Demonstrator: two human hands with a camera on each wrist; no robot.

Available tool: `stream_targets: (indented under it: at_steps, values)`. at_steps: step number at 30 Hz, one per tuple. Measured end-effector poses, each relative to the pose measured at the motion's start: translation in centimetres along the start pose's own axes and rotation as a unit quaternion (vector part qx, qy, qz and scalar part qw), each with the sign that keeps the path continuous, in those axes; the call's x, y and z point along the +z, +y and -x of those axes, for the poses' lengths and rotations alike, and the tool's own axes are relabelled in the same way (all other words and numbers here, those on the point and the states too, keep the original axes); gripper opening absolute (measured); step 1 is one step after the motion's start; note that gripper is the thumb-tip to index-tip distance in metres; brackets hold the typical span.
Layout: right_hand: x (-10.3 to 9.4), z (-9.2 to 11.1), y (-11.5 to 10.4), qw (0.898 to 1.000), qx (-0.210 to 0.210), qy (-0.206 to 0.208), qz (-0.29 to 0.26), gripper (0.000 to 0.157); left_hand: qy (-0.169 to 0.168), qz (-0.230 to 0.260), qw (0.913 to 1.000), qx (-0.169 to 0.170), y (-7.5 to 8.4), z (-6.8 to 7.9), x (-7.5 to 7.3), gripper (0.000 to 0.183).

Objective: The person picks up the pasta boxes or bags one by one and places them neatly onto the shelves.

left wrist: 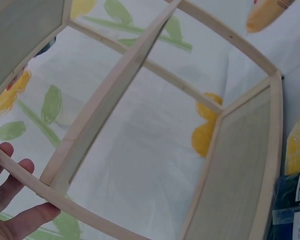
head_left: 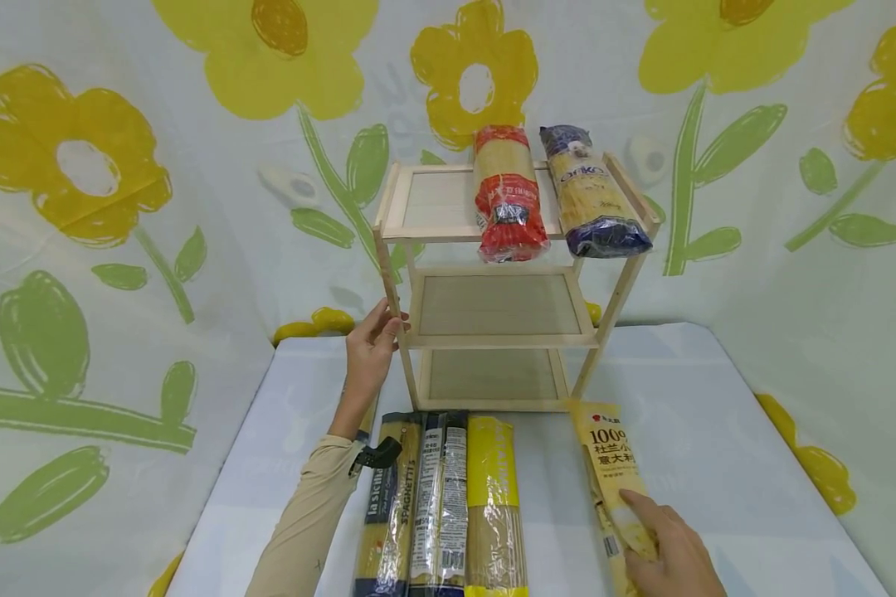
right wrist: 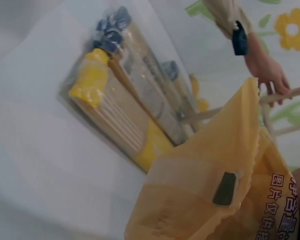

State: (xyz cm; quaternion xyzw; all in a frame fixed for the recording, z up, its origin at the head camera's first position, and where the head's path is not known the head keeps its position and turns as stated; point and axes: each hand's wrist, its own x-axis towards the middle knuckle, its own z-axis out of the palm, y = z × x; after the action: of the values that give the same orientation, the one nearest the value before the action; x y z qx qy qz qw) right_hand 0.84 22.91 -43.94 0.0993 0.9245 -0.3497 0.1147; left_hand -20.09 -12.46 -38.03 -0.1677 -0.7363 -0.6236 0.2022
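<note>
The left hand [head_left: 369, 344], partly closed, is gripping the wooden rack [head_left: 502, 341]; the right hand [head_left: 672, 543] is pinching a yellow pasta bag [head_left: 608, 464], its length stretching ahead of that hand. Sagging or slipping may be threatening, since neither hand is supporting the far end. The bag is looking creased and dark-lettered.

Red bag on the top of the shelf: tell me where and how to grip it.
Best, I judge, to grip the red bag by its front end, coming from the front left. That end juts past the shelf's front edge, so fingers should fit beneath; the top is bare to its left, while the blue bag lies close on its right.
</note>
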Motion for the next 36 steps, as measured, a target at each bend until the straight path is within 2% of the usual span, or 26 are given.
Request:
stream_targets:
  at_steps: [5, 8, 14, 17, 21, 32, 36]
  values:
    - [-2.3, 0.4, 0.2, 0.999, -0.017, 0.022, 0.029, 0.071, -0.001, 0.0, 1.0, -0.001, 0.0, 0.0, 0.0, 0.043]
    - [-3.7, 0.5, 0.4, 0.997, -0.044, 0.043, 0.041, 0.072, -0.002, 0.003, 1.0, -0.001, 0.0, 0.0, -0.1, 0.043]
    - [-6.8, 0.2, 0.1, 0.989, -0.09, 0.103, 0.057, 0.07, -0.003, 0.0, 1.0, -0.003, -0.1, 0.0, 0.0, 0.043]
    - [-8.6, 0.0, -0.6, 0.981, -0.113, 0.14, 0.069, 0.067, 0.001, -0.002, 1.0, 0.0, -1.6, -0.2, 0.0, 0.043]
    - [-11.0, -0.5, -1.9, 0.974, -0.133, 0.168, 0.073, 0.065, 0.012, 0.003, 0.9999, 0.003, -3.7, -0.5, 0.0, 0.043]
    - [-17.3, -2.7, -6.5, 0.969, -0.117, 0.187, 0.107, 0.07, 0.015, -0.011, 0.9998, 0.009, -3.7, -0.4, 0.1, 0.044]
    - [-19.7, -3.5, -8.0, 0.965, -0.113, 0.199, 0.126, 0.071, 0.008, -0.008, 0.9998, 0.015, -2.2, -0.3, 0.0, 0.043]
